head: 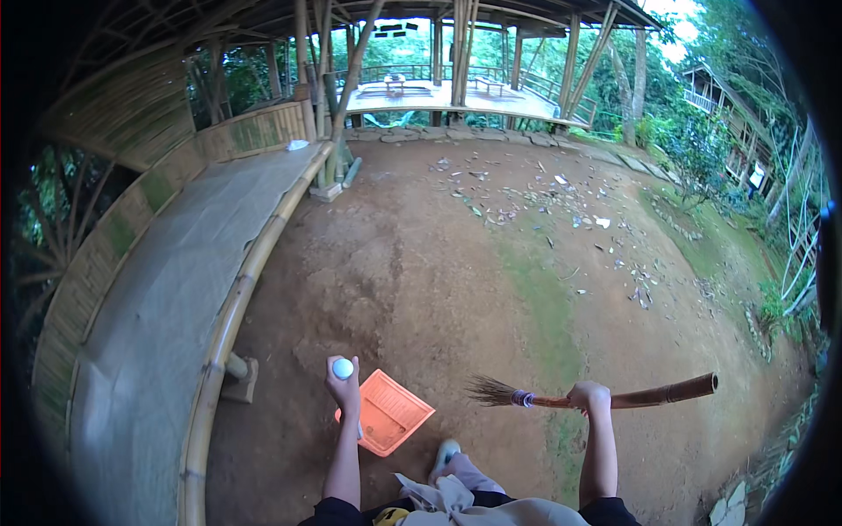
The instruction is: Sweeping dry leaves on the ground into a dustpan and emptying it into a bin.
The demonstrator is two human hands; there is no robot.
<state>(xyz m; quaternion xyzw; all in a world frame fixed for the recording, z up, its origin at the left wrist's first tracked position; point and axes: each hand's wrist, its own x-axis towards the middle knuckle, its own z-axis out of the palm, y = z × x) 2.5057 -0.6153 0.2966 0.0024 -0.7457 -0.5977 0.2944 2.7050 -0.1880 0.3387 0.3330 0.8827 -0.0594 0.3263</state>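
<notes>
An orange plastic dustpan (393, 413) hangs low beside my left hand (343, 384), which is closed around the top of its upright handle; the handle's pale round end (343, 368) shows above the fingers. My right hand (589, 396) grips a stick broom (643, 398) with a thick bamboo handle, held nearly level across the right side. The broom's thin dark bristles (492, 390) point left toward the dustpan, with a gap between them. A purplish binding (522, 398) wraps the base of the bristles.
Dry leaves and litter (526, 197) lie scattered on the dirt ground ahead and to the right. A long bamboo-edged bench (227, 342) runs along the left. Bamboo posts and a raised platform (460, 112) stand ahead. Stones (729, 506) lie at the lower right.
</notes>
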